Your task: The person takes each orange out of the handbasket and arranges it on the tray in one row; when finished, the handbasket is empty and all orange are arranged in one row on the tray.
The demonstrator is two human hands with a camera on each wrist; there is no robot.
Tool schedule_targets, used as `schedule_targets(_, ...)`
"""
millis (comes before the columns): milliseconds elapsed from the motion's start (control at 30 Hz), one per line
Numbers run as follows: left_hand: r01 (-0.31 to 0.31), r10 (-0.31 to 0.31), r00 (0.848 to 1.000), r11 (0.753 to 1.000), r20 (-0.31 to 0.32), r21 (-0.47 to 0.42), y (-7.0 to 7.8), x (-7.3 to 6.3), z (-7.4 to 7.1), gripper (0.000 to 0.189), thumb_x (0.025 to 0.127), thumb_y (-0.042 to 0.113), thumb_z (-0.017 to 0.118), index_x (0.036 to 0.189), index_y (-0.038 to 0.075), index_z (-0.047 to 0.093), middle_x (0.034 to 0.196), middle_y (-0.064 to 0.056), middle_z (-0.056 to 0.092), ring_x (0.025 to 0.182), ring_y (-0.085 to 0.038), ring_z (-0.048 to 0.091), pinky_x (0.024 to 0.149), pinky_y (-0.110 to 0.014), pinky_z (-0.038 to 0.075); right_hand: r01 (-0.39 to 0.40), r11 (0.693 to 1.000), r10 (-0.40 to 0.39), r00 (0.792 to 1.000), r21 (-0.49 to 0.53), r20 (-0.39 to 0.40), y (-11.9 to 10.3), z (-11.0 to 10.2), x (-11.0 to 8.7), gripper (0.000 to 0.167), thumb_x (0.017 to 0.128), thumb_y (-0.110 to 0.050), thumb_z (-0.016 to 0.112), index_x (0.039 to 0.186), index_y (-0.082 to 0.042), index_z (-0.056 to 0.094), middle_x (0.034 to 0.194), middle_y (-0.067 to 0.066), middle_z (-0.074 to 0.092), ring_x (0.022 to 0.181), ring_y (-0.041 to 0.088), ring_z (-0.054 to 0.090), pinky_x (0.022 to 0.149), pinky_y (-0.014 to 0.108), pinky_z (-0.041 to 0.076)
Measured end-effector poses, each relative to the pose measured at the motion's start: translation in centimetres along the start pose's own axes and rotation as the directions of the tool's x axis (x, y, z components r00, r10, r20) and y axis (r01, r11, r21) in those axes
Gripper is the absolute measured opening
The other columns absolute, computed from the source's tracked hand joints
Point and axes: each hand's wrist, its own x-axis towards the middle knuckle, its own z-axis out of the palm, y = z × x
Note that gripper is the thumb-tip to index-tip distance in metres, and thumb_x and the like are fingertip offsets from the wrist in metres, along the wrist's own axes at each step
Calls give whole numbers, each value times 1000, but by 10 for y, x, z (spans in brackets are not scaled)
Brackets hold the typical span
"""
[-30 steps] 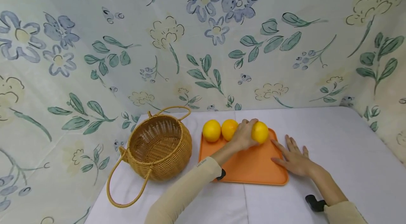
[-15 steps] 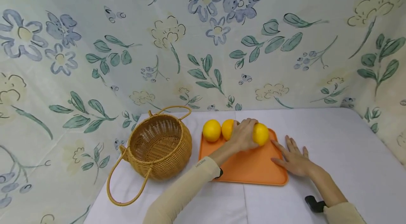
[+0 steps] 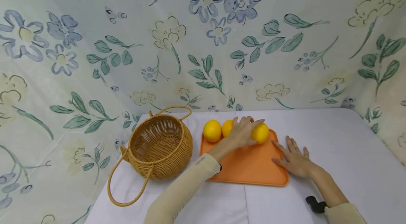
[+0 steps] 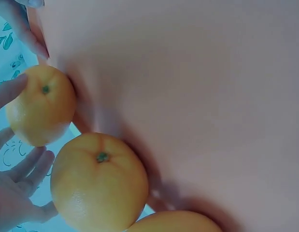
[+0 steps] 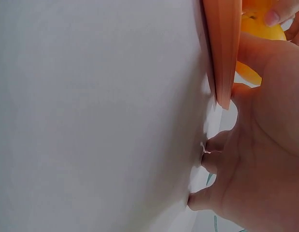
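Three oranges sit along the far edge of an orange tray [image 3: 250, 167] in the head view: a left orange [image 3: 212, 131], a middle orange [image 3: 227, 128] partly behind my left hand, and a right orange [image 3: 260, 133]. My left hand [image 3: 242, 133] is at the right orange, fingers spread and loose. In the left wrist view one fingertip touches that orange [image 4: 43, 108], while other fingers stand off around the middle orange [image 4: 98, 186]. My right hand [image 3: 295, 159] lies flat with straight fingers, touching the tray's right edge; the right wrist view shows its fingertips on the cloth.
A wicker basket [image 3: 177, 157] with two handles stands left of the tray, its inside visible from above. White cloth [image 3: 349, 146] covers the table. A floral curtain [image 3: 203, 41] hangs behind.
My left fingers have loosened from the right orange, the index finger lifting and straightening over it. My right hand, the tray and the basket have stayed put.
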Motion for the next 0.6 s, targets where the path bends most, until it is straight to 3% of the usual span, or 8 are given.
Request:
schedule_targets(167,14,-14,1000,995,3,-100,-3,2,2,75,84,53,83,149,35,52,141,3,56,131,-16,52,120,-52,37,-13,1000,13,1000,-20,18,-4,-2,-1,83,99,-56,60,160,-8,30,163,45,-5,149,65,-4,108,85,-14)
schedule_targets(333,32,-24,999,961,32,-275,-7,5,2,75,81,44,88,145,28,53,150,11,57,141,-11,51,126,-54,28,-17,999,18,1000,-32,26,-3,-3,-1,83,100,-56,59,161,-9,30,163,45,-5,149,66,-4,108,85,-14)
schedule_targets(600,6,11,999,943,49,-332,-8,6,2,78,80,42,89,147,26,52,151,12,57,141,-9,51,126,-45,31,-19,999,19,999,-33,26,-4,-3,-1,83,100,-56,59,161,-9,30,163,44,-5,148,66,-3,108,86,-13)
